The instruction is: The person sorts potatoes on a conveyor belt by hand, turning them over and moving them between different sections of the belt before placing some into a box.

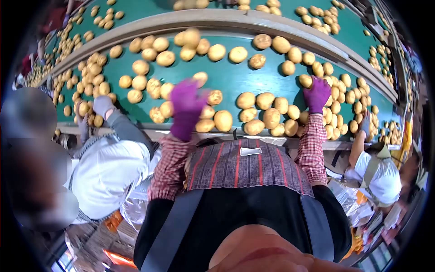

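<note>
Many potatoes lie loose on a green conveyor belt (181,77) in front of me. My left hand (186,104), in a purple glove, is over the belt among potatoes and smeared by motion; whether its fingers hold anything cannot be made out. A potato (199,79) lies just past its fingertips. My right hand (316,94), in a matching glove, is closed with its fingers against a potato (306,81). Several more potatoes (272,118) cluster between my hands near the belt's front edge. Checked sleeves cover both my forearms.
A raised divider rail (217,19) separates this belt from another with more potatoes (317,20). At the left, a co-worker's gloved hand (103,105) reaches onto the belt. Another co-worker's hand (365,123) is among potatoes at the right. A metal edge runs along the front.
</note>
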Demonstrator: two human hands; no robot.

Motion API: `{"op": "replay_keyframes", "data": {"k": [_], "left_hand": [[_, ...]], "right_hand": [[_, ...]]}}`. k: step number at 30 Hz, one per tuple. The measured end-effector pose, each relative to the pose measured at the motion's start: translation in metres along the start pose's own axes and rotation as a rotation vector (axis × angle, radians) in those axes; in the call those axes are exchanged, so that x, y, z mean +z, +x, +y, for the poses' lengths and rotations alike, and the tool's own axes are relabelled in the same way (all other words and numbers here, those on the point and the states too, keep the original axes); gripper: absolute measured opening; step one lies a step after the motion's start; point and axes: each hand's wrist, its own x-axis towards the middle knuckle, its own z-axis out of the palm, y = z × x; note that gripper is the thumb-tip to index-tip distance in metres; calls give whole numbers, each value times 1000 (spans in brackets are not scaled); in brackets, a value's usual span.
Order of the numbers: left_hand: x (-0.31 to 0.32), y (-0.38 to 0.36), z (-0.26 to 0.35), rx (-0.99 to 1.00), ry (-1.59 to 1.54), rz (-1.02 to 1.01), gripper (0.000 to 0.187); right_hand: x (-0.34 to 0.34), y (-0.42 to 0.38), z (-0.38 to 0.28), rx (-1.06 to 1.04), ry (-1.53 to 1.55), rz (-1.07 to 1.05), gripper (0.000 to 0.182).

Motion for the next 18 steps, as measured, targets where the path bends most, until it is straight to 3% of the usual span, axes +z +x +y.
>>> {"op": "replay_keyframes", "data": {"k": [1,2,3,4,5,6,7,8,9,10,11,13,17,18], "left_hand": [[-5,-13,-22,118,481,254,37],[-24,-22,-27,-271,576,40,51],[-22,-40,-42,-348,745,119,63],[-20,-56,-56,-439,903,189,75],[-14,-61,-72,-442,882,184,76],[-1,-58,-77,-466,768,241,76],[11,-56,-78,-493,657,289,76],[18,-48,-54,-515,465,240,76],[28,-38,-23,-536,277,190,76],[48,-31,-3,-312,405,259,69],[52,-26,3,-385,291,102,65],[79,-15,28,-532,75,-219,57],[177,-12,95,2,268,-222,61],[187,-8,115,36,182,-258,63]], "right_hand": [[14,-4,31,35,-22,-52,54],[-1,-4,37,192,-19,-166,54],[-22,1,39,350,-11,-277,53],[5,-12,40,264,140,22,54],[36,-23,49,164,279,330,55],[6,-27,21,61,490,387,58],[-44,-44,-19,81,810,170,58],[-22,-68,-29,-213,802,133,61],[-39,-83,-45,-336,924,-49,69],[-56,-98,-61,-432,1041,-253,78],[-77,-99,-79,-703,725,-75,83],[-65,-104,-67,-543,700,-62,86],[-81,-101,-32,-217,561,-143,90],[-70,-106,-24,-236,580,-106,91]]}}
